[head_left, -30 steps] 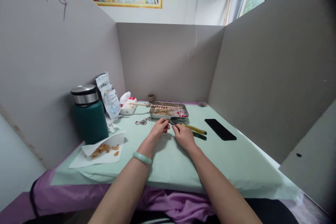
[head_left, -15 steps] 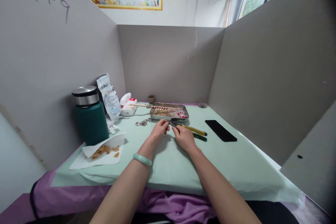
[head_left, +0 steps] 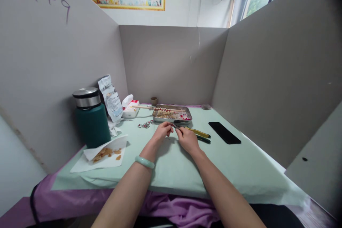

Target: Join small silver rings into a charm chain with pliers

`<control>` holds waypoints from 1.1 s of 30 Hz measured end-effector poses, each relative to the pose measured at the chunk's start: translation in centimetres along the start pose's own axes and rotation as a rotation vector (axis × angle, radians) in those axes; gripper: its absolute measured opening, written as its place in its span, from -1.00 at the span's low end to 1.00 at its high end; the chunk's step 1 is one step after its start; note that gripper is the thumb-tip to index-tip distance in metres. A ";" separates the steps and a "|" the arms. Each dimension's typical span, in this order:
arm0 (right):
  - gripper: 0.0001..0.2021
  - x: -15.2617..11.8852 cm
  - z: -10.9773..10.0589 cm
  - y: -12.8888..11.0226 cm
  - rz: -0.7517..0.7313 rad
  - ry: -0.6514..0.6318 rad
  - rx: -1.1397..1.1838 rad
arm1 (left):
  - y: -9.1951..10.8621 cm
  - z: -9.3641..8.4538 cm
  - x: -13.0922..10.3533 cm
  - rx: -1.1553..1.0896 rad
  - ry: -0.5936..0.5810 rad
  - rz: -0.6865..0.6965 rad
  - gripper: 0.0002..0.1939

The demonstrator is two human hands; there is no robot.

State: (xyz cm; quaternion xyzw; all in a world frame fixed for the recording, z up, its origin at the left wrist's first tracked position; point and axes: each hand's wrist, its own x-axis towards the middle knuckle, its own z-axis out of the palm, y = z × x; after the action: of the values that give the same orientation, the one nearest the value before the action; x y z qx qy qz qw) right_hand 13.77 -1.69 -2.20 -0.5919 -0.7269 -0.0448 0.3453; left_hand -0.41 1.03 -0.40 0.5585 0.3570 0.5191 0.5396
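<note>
My left hand (head_left: 162, 131), with a pale green bangle (head_left: 144, 162) at the wrist, is closed in a pinch over the table. What its fingertips hold is too small to make out. My right hand (head_left: 187, 139) is closed around a slim metal-tipped tool (head_left: 174, 126), whose tip points at the left fingertips; its kind is mostly hidden by the hand. Just beyond the right hand lie pliers (head_left: 199, 133) with yellow and dark green handles. A chain with red beads (head_left: 145, 124) rests left of my left hand.
Behind the hands stands a metal tray (head_left: 191, 117) of small gold and red pieces, with a beaded stick (head_left: 144, 107) across it. A black phone (head_left: 224, 133) lies right. At left are a green flask (head_left: 93, 126), a tissue pack (head_left: 130, 111) and paper with flakes (head_left: 107, 154).
Both hands stay almost where they were, with only a slight shift at the fingertips and tool tip. Nothing else has visibly moved.
</note>
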 end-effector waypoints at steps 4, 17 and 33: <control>-0.70 -0.1 0.0 0.0 -0.010 0.020 -0.029 | -0.1 0.0 0.1 0.004 0.001 -0.010 -0.90; -0.69 -0.4 0.0 -0.1 -0.056 0.101 -0.126 | -0.4 -0.2 -0.1 0.032 -0.041 -0.046 -0.83; -0.71 -0.3 0.1 0.0 -0.078 0.144 -0.238 | -0.2 -0.1 0.1 0.240 -0.041 0.007 -0.83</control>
State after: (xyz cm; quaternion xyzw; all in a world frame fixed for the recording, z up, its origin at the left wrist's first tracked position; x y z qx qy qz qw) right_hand 13.77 -1.87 -2.46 -0.5952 -0.7122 -0.1867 0.3221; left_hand -0.42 1.14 -0.58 0.6309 0.4032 0.4630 0.4744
